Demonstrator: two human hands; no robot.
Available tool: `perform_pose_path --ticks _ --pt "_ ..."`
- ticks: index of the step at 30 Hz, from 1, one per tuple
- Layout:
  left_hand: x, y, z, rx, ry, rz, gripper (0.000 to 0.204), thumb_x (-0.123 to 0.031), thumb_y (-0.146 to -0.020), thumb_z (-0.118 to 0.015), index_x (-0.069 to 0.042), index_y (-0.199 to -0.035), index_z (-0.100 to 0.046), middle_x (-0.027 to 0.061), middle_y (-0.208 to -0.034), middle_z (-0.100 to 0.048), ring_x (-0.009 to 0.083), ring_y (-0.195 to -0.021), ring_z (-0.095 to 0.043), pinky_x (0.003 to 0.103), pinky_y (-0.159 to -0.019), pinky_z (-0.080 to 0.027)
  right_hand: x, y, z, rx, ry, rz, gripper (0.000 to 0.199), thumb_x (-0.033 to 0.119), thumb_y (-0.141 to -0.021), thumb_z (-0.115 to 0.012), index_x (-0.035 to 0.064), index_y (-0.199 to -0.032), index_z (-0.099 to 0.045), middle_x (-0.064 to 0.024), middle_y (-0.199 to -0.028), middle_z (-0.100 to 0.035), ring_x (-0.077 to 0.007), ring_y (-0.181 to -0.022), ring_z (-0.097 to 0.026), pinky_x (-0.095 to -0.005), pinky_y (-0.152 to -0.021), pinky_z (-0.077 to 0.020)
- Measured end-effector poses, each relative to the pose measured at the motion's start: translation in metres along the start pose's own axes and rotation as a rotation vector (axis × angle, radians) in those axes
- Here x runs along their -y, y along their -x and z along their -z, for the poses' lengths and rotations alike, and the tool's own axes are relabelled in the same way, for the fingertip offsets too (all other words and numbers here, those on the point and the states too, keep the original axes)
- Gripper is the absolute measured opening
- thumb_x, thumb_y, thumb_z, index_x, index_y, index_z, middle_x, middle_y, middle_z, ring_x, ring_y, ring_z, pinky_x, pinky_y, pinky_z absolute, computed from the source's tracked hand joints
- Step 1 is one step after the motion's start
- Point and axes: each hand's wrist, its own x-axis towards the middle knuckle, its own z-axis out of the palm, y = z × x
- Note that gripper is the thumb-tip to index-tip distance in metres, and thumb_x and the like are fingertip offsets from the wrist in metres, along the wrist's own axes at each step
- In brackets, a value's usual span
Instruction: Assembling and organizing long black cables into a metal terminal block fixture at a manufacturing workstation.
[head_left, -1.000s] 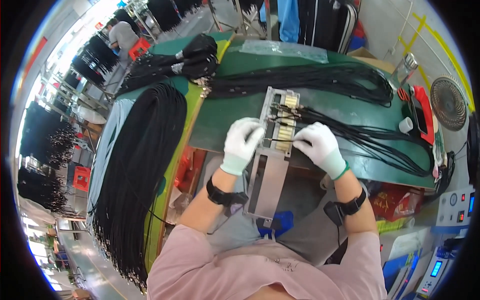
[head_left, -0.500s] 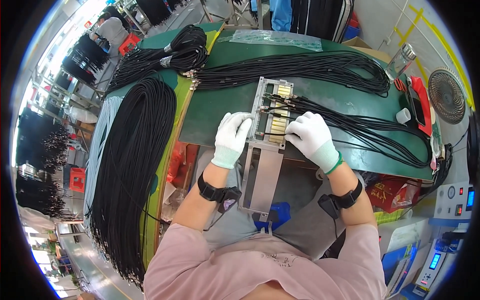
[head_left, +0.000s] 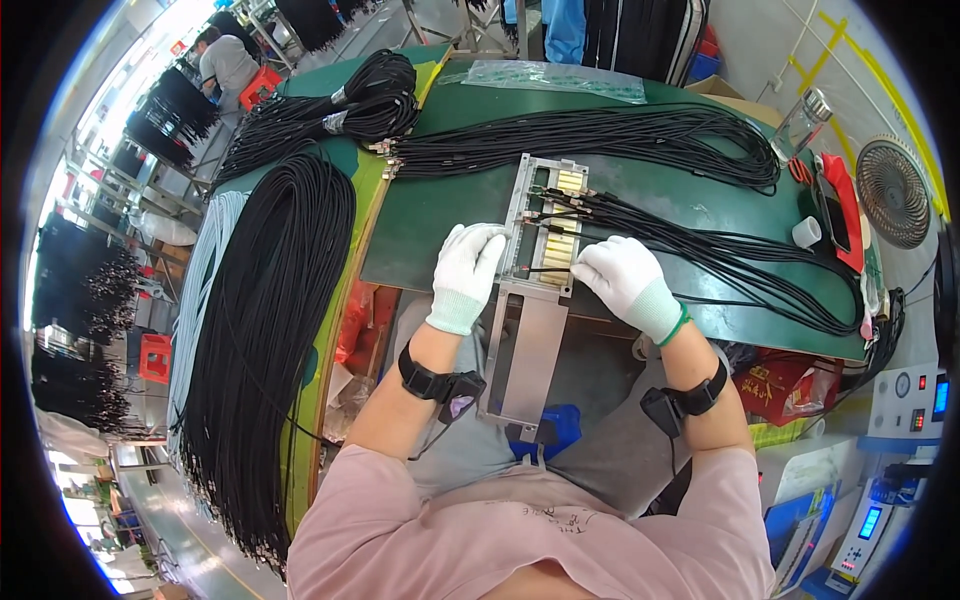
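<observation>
By the near edge of the desk (head_left: 440, 205), the right hand (head_left: 624, 276) pinches a black cable (head_left: 548, 269), apparently seating it across the metal fixture (head_left: 533, 350); the left hand (head_left: 466, 264)'s grip is unclear. Next likely needs careful alignment.

The head-worn fisheye looks down over the pink shirt (head_left: 440, 530); the green table (head_left: 425, 220) lies near, just ahead.

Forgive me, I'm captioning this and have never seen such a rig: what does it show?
No robot here: these are a person's left hand and right hand, gloved in white, seen from a camera worn on the head, looking down. Each wrist wears a black strapped-on device. The right hand appears to pinch a black cable lying across a metal fixture. The left is beside the fixture's left edge; whether it holds anything is hidden. Black cable bundles lie on the green table.
</observation>
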Motion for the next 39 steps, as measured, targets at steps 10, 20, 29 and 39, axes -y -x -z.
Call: perform_pose_path --ticks 10,20,29,39 --pt "0.001 -0.009 -0.001 0.066 0.003 0.010 0.020 -0.024 -0.090 -0.062 -0.008 -0.099 -0.068 0.0092 -0.105 -0.067 0.0284 -0.102 -0.061 0.044 -0.104 -0.037 0.007 -0.005 0.001 0.022 0.035 -0.030 0.020 0.025 -0.087 -0.062 0.0087 -0.075 -0.061 -0.0081 -0.071 -0.060 -0.0295 -0.074 -0.057 -0.0413 -0.068 -0.0435" --pt "-0.013 0.003 -0.028 0.087 -0.349 -0.049 0.064 -0.043 -0.071 -0.078 -0.012 -0.123 -0.057 0.0171 -0.138 -0.047 0.0358 -0.131 -0.039 0.050 -0.112 -0.026 0.015 0.000 -0.003 0.120 -0.043 -0.106 0.018 0.029 -0.077 -0.071 0.0116 -0.078 -0.066 -0.0067 -0.073 -0.061 -0.0295 -0.077 -0.058 -0.0413 -0.071 -0.0448" --pt "-0.020 -0.004 -0.021 0.116 -0.264 -0.002 0.069 -0.040 -0.069 -0.081 -0.010 -0.125 -0.054 0.0167 -0.139 -0.046 0.0347 -0.129 -0.042 0.047 -0.110 -0.031 -0.028 -0.011 0.000 -0.121 0.258 -0.194 0.017 0.027 -0.070 -0.076 0.0158 -0.079 -0.067 -0.0020 -0.078 -0.061 -0.0271 -0.083 -0.057 -0.0393 -0.071 -0.0444" --pt "-0.013 -0.008 -0.014 -0.037 0.031 -0.248 0.017 -0.018 -0.080 -0.072 -0.004 -0.087 -0.065 0.0128 -0.110 -0.065 0.0331 -0.112 -0.056 0.043 -0.097 -0.043 -0.013 -0.012 0.011 -0.172 -0.016 0.022 0.014 0.026 -0.072 -0.074 0.0150 -0.075 -0.066 -0.0029 -0.078 -0.064 -0.0271 -0.082 -0.059 -0.0392 -0.072 -0.0456"
